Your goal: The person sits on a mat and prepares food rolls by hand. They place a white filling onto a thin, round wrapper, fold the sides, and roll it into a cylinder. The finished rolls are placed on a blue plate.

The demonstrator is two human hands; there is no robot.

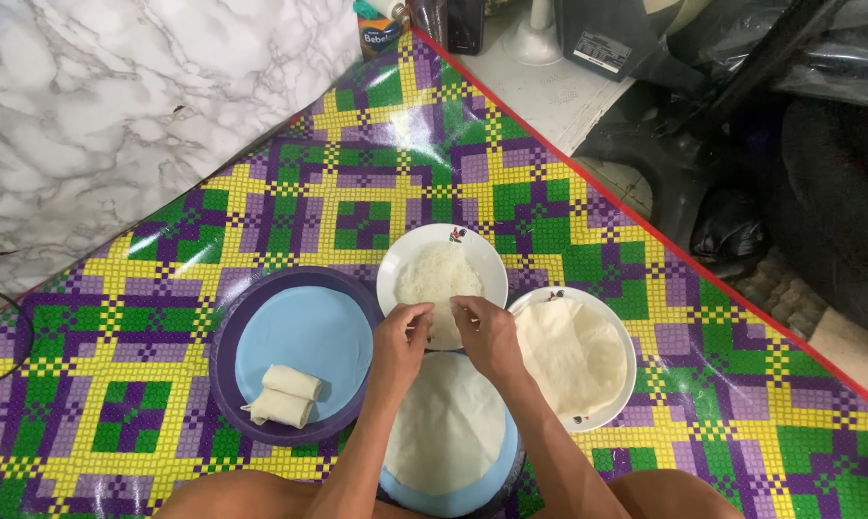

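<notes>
My left hand (402, 336) and my right hand (487, 332) meet over the near rim of a white bowl (405, 252) of shredded white filling (438, 279), fingertips pinched in it. Just below them lies a flat round wrapper (448, 428) on a blue plate (511, 461). Left of that, a purple-rimmed blue plate (304, 332) carries two rolled white wraps (285, 394). On the right a white bowl (621, 332) contains a stack of thin wrappers (569, 356).
Everything rests on a glossy checked mat (376, 183) in purple, green and yellow with a red edge. A marble-patterned wall (117, 106) rises at the left. Dark bags and objects (790, 144) crowd the right. A small tub (378, 37) stands at the far end.
</notes>
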